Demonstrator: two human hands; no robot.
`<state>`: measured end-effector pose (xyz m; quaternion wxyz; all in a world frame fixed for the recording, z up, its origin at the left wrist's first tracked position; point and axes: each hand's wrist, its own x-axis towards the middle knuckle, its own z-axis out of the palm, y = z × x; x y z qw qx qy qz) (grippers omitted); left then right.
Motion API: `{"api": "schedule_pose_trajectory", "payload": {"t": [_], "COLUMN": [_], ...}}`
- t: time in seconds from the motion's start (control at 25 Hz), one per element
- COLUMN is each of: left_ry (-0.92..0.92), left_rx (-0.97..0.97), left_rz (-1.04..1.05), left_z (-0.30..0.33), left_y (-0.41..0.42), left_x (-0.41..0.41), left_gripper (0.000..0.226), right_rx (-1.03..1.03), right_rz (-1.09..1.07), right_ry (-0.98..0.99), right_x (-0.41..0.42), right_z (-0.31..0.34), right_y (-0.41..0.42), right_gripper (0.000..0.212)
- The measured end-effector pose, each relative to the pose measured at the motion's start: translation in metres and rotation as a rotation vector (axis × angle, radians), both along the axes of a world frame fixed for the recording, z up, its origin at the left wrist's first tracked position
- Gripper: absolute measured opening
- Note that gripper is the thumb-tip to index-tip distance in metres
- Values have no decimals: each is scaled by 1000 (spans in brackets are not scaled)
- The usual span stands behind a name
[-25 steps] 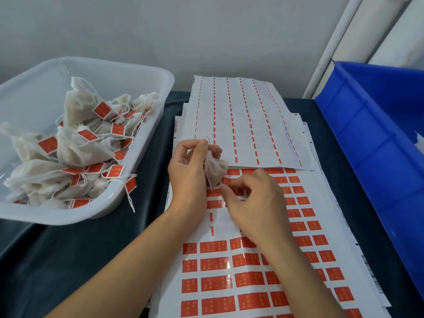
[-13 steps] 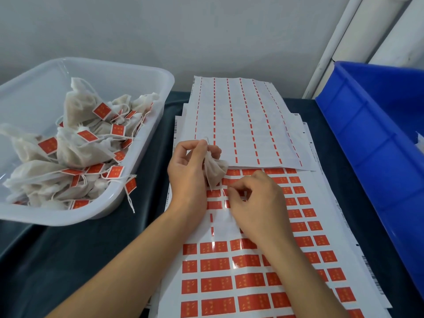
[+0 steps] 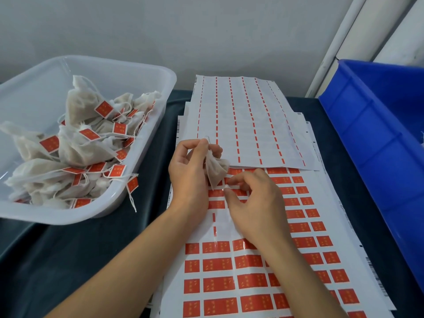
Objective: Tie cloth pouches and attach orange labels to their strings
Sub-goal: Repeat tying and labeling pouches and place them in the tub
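- Fingers of the left hand (image 3: 189,174) pinch the gathered neck of a small cloth pouch (image 3: 216,170), which hangs from them just above the label sheet (image 3: 250,269).
- A thin loop of string (image 3: 207,138) pokes up above the left fingertips.
- Right hand (image 3: 257,206) lies low over the sheet, with thumb and forefinger curled close together at an orange label (image 3: 236,192) near the pouch's lower tip; whether they actually grip it I cannot tell.
- Rows of orange labels cover the near part of the sheet, with a bare patch beside the right wrist.
- A used sheet (image 3: 247,125) showing only thin orange strips lies on top of the stack at the far end.
- On the left, a clear tub (image 3: 146,72) holds a heap of finished pouches (image 3: 75,145) with orange labels on their strings.
- A blue crate (image 3: 376,143) stands at the right, on the dark table (image 3: 68,260).
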<state>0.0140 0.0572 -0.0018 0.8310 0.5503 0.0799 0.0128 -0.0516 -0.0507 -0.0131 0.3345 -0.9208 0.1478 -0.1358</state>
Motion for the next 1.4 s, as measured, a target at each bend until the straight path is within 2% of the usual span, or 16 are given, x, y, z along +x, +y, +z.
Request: {"api": "schedule_pose_trajectory", "payload": {"t": [0.48,0.68,0.88,1.08,1.2,1.28,1.4], "left_ry": [17,-32,-40,-61,-62,-72,-93], "left_rx": [83,149,166,117,110,120,144], "left_rz": [6,46,31,57,51,56,48], "left_z": [2,10,8,6,3,2,1], "left_y": [-1,13,16,20,18,17,16], "left_x": [0,13,17,23,21,21,19], "left_gripper": [10,14,14,15,16,16,14], "right_rx": [52,-94,-166,-387,-454,-456,-376], "right_rz": [26,49,133,4,-15,-11,-17], "right_ry": [16,50,131,87,80,177,202], "right_x": [-5,-10,-6,-29,-41,-44,-45], "right_z": [6,3,14,24,20,18,15], "right_y": [-14,-16,-22,14,42,52,53], "right_gripper": [17,34,27,41,60,71,68]}}
